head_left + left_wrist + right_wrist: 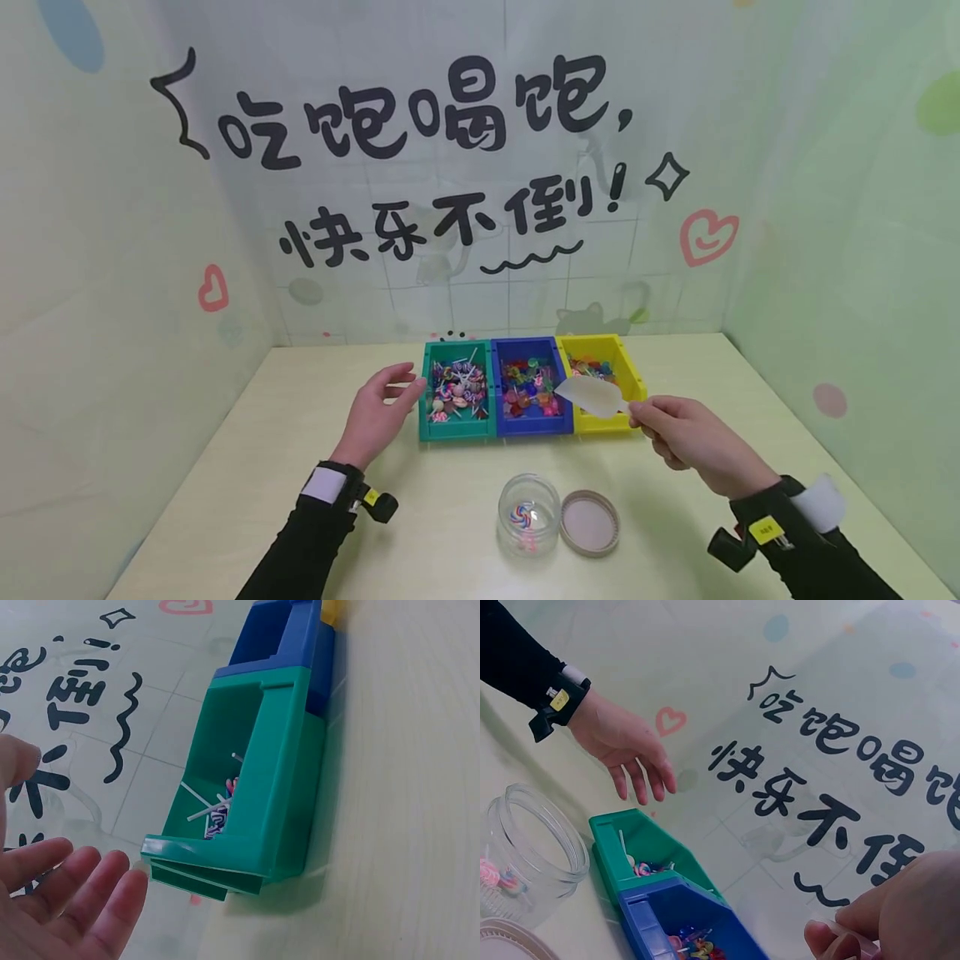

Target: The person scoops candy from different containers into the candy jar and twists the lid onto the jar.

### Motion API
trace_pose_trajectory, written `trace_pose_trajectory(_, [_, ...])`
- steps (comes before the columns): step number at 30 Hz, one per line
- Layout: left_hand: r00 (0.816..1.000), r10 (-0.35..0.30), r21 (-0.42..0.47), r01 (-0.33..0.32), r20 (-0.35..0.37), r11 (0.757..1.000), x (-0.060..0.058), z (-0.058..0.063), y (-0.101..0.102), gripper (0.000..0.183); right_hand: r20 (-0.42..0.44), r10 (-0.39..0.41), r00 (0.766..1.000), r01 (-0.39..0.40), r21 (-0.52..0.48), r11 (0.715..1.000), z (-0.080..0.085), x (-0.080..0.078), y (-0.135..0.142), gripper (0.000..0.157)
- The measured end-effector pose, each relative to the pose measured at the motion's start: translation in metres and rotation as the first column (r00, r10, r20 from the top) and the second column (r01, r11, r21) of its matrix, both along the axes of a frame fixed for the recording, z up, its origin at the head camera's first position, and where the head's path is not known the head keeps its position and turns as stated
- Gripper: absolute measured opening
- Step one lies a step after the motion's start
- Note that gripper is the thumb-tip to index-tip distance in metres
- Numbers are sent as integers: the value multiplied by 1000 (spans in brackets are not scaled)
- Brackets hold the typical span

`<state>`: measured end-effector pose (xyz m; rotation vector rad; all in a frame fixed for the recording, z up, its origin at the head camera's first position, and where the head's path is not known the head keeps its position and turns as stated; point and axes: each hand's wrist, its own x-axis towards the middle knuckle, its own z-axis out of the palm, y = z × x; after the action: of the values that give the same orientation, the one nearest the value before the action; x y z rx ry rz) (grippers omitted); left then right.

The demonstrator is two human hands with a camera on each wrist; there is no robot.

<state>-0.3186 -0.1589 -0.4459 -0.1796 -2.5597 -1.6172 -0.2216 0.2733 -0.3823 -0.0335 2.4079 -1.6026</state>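
Observation:
In the head view, my right hand (697,437) pinches the handle of a pale, leaf-shaped scoop (594,397). Its blade hangs over the blue bin (534,427) and the yellow bin (636,390). My left hand (381,414) holds nothing; its relaxed fingers are at the left edge of the green bin (457,430), and I cannot tell whether they touch it. Small lollipop-like pieces (459,387) fill the green bin, with colourful little pieces in the other two. Nearer me stands a lidless glass jar (553,521) with a swirl lollipop piece (522,515) and something pink inside.
A round jar lid (590,523) lies just right of the jar. The three bins stand side by side towards the back of the pale wooden table (435,508). Behind them is a printed backdrop (465,292) with black writing, and curtain-like sides flank the table.

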Motion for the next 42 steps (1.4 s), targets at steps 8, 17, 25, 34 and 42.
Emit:
trace_pose_trajectory(8, [998, 39, -54, -37, 52, 998, -17, -16, 3, 60, -7, -3, 1000, 3, 14, 1000, -4, -11, -9, 36])
trace_pose_trajectory(17, [996, 54, -138, -44, 65, 989, -25, -25, 11, 59, -14, 0, 1000, 1, 64, 998, -9, -27, -23, 36])
trace_pose_trajectory(25, [994, 79, -145, -67, 76, 987, -28, -31, 13, 53, -6, -7, 1000, 8, 103, 995, -12, -46, -40, 35])
trace_pose_trajectory(34, [989, 60, -59, -52, 136, 997, -28, -32, 15, 48, -2, 3, 1000, -3, 116, 993, -18, -63, -54, 33])
trace_pose_trajectory(42, [991, 59, -77, -50, 121, 996, -27, -30, 15, 47, 31, -16, 999, 12, 130, 991, -14, -82, -64, 32])
